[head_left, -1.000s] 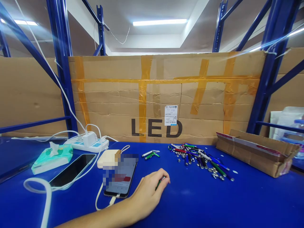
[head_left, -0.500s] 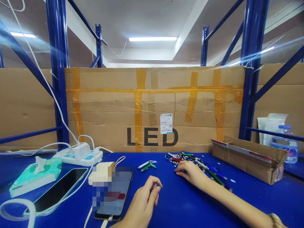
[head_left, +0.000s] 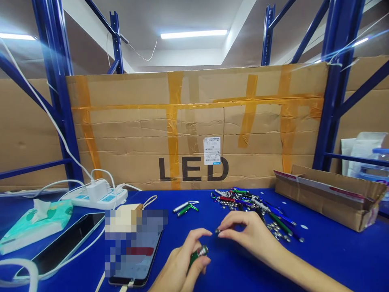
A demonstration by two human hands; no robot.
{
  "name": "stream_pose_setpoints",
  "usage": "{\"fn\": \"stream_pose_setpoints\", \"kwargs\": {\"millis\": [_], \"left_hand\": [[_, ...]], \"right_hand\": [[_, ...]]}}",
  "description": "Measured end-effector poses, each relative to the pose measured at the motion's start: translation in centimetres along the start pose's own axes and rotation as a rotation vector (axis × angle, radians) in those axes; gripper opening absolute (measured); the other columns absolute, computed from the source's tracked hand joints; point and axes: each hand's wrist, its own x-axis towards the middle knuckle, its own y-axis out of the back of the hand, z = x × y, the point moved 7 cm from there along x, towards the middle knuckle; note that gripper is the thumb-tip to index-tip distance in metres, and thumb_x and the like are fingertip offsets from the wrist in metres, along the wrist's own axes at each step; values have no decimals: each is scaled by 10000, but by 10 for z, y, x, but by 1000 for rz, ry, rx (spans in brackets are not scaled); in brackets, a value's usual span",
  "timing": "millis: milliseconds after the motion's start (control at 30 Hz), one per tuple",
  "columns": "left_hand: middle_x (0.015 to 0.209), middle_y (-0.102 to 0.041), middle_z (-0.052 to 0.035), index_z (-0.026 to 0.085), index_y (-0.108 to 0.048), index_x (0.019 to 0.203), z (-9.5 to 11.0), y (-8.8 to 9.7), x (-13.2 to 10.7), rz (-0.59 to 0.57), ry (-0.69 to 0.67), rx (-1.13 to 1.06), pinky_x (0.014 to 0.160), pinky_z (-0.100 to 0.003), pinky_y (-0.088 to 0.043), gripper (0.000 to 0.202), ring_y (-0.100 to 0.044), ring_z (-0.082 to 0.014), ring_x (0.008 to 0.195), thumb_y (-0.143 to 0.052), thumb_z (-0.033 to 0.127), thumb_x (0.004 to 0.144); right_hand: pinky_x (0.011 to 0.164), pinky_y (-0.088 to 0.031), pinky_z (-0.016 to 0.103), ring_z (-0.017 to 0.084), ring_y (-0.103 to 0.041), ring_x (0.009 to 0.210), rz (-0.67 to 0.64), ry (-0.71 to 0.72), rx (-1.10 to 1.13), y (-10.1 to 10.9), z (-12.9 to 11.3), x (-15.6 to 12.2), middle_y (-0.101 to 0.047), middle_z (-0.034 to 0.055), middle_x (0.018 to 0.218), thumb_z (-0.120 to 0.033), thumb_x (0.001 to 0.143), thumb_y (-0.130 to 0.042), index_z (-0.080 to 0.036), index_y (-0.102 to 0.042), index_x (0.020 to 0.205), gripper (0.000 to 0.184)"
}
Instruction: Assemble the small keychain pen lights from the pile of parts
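My left hand (head_left: 187, 261) is closed around a short green metal tube (head_left: 199, 253) with a silver end that pokes out between thumb and fingers. Close by on the right, my right hand (head_left: 243, 231) pinches a tiny dark metal piece (head_left: 217, 231) between thumb and forefinger; its kind is too small to make out. Behind my right hand lies a pile of loose parts (head_left: 243, 198) in green, blue, red and silver, with small metal rings or caps among them. Farther back on the left, a green tube (head_left: 184, 209) and a silver tube (head_left: 180, 207) with small clips lie side by side.
A phone (head_left: 144, 247), partly blurred, lies left of my left hand. Beyond it are a white charger (head_left: 121, 217), another phone (head_left: 65, 243), a tissue pack (head_left: 36, 223) and a power strip (head_left: 103, 198) with cables. An open cardboard box (head_left: 328, 202) stands at the right.
My right hand has come away from the pile, moving left toward my left hand with a tiny piece pinched. The green tube in my left hand now shows more. The camera view has shifted slightly.
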Motion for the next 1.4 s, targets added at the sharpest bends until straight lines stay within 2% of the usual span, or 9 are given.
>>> {"fn": "stream_pose_setpoints", "kwargs": {"millis": [100, 233, 467, 700, 900, 1033, 1233, 1333, 1400], "left_hand": [[687, -487, 28, 211, -302, 1291, 0, -4, 1, -35, -1, 31, 670, -244, -378, 436, -485, -142, 647, -354, 244, 860], [671, -473, 38, 218, -285, 1310, 4, -2, 0, -11, -31, 21, 631, -218, -387, 463, -478, -132, 625, -351, 214, 852], [728, -565, 42, 285, -320, 1284, 7, 1, -6, 44, -130, 110, 603, -184, -400, 414, -541, -114, 620, -343, 186, 883], [793, -642, 24, 265, -335, 1267, 17, -1, -8, -21, -137, 258, 576, -196, -422, 380, -591, -133, 613, -353, 204, 892], [751, -630, 32, 251, -325, 1264, 18, 0, -8, -8, -165, 265, 567, -179, -428, 349, -593, -122, 605, -345, 234, 917], [734, -628, 38, 257, -326, 1264, 18, 0, -9, -19, -175, 316, 558, -171, -425, 354, -597, -119, 597, -355, 229, 913], [708, -668, 40, 245, -347, 1215, 19, -7, -12, -33, -217, 405, 492, -184, -404, 356, -638, -139, 537, -386, 175, 868], [791, -705, 32, 249, -303, 1236, 22, -10, -13, -38, -234, 429, 513, -194, -431, 381, -683, -156, 596, -394, 177, 872], [877, -716, 22, 262, -257, 1272, 27, -12, -14, -58, -269, 461, 549, -195, -456, 399, -701, -160, 665, -380, 191, 898]], "right_hand": [[651, -496, 233, 144, -644, 658, 33, 18, 243, -12, -29, -14, -703, 23, 701, -245, 701, -697, -181, -718, 665, 76], [625, -499, 206, 129, -646, 635, 20, 42, 316, -21, -46, -23, -706, 16, 674, -179, 696, -695, -180, -716, 644, 56], [601, -492, 195, 121, -641, 613, 96, 103, 170, -10, -49, -22, -698, 19, 655, -156, 717, -666, -167, -712, 654, 78], [594, -495, 186, 116, -645, 604, 65, 133, 160, -13, -53, -24, -699, 20, 649, -116, 703, -667, -162, -709, 644, 86], [605, -498, 193, 119, -649, 620, 33, 128, 153, -17, -49, -23, -703, 24, 672, -135, 720, -664, -169, -706, 657, 83], [585, -473, 190, 112, -620, 601, -18, 189, 28, -17, -51, -26, -681, 23, 668, -167, 761, -633, -166, -689, 692, 89], [558, -415, 231, 144, -547, 616, -290, 314, -361, -33, -57, -38, -607, 59, 718, -144, 870, -408, -163, -633, 743, 259], [607, -424, 226, 146, -565, 651, -354, 240, -276, -39, -55, -41, -628, 54, 730, -140, 864, -398, -171, -624, 758, 251], [650, -434, 232, 151, -573, 685, -329, 153, -182, -39, -53, -41, -637, 57, 732, -165, 849, -410, -165, -617, 732, 237]]}}
